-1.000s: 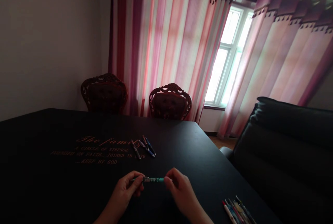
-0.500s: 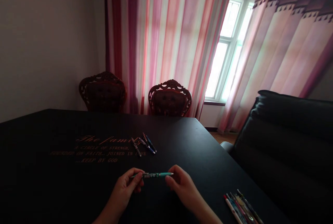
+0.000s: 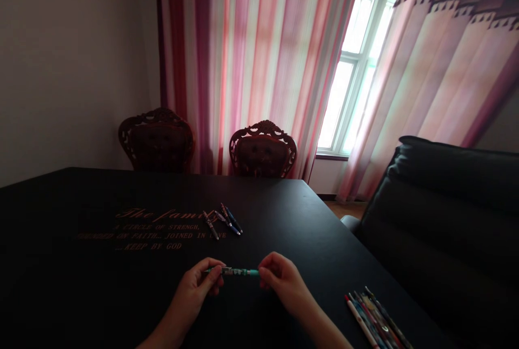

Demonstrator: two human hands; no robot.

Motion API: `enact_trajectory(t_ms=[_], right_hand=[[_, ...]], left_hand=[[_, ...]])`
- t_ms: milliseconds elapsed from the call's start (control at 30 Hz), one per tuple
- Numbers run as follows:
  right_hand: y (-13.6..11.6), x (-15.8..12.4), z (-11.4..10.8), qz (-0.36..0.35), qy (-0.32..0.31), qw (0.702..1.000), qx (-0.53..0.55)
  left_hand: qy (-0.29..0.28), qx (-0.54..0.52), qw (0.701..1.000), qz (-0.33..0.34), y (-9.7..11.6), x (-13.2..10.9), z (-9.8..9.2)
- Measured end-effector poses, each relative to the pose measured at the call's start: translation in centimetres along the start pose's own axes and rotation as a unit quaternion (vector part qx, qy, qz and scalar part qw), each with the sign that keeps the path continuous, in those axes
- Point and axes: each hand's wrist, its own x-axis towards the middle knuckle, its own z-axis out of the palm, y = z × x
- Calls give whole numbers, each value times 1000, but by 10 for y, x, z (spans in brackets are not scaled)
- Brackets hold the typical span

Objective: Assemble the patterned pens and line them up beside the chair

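Note:
A teal pen (image 3: 240, 272) with a patterned barrel is held level above the dark table (image 3: 101, 295). My left hand (image 3: 203, 283) pinches its clip end between thumb and fingers. On the other end, my right hand (image 3: 280, 278) has its thumb and fingers closed around the teal grip, so the tip is hidden. Beyond my hands, several pens (image 3: 230, 220) lie loosely together on the table, over the edge of some printed lettering.
At the lower right, several more pens (image 3: 375, 319) lie side by side near the table's edge. A black padded chair (image 3: 446, 230) stands to the right. Two carved chairs, one (image 3: 263, 149) nearer the middle, are behind the far edge, before striped curtains (image 3: 259, 57).
My right thumb and fingers have closed over the pen's tip end, which showed between them before. My left hand keeps its hold. The camera view has shifted slightly.

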Motion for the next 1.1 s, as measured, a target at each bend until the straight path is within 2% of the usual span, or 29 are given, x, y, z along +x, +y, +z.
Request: enact_trajectory(t_ms=[267, 367, 500, 633, 800, 1000, 1100], right_hand=[[-1, 1, -3, 45, -11, 999, 19], [-4, 2, -13, 34, 26, 999, -9], [-4, 8, -32, 9, 100, 993, -53], [4, 12, -44, 31, 124, 990, -65], [1, 10, -39, 26, 94, 994, -48], [-13, -2, -13, 17, -4, 1000, -15], [-13, -4, -5, 12, -23, 1000, -4]], left_hand=[[-9, 8, 1000, 8, -2, 1, -1], [14, 32, 999, 24, -3, 1, -4], [51, 123, 989, 63, 0, 1, -11], [54, 206, 973, 92, 3, 3, -15], [32, 276, 954, 115, 5, 2, -14], [-22, 379, 916, 130, 11, -6, -9], [-58, 391, 906, 150, 13, -10, -7]])
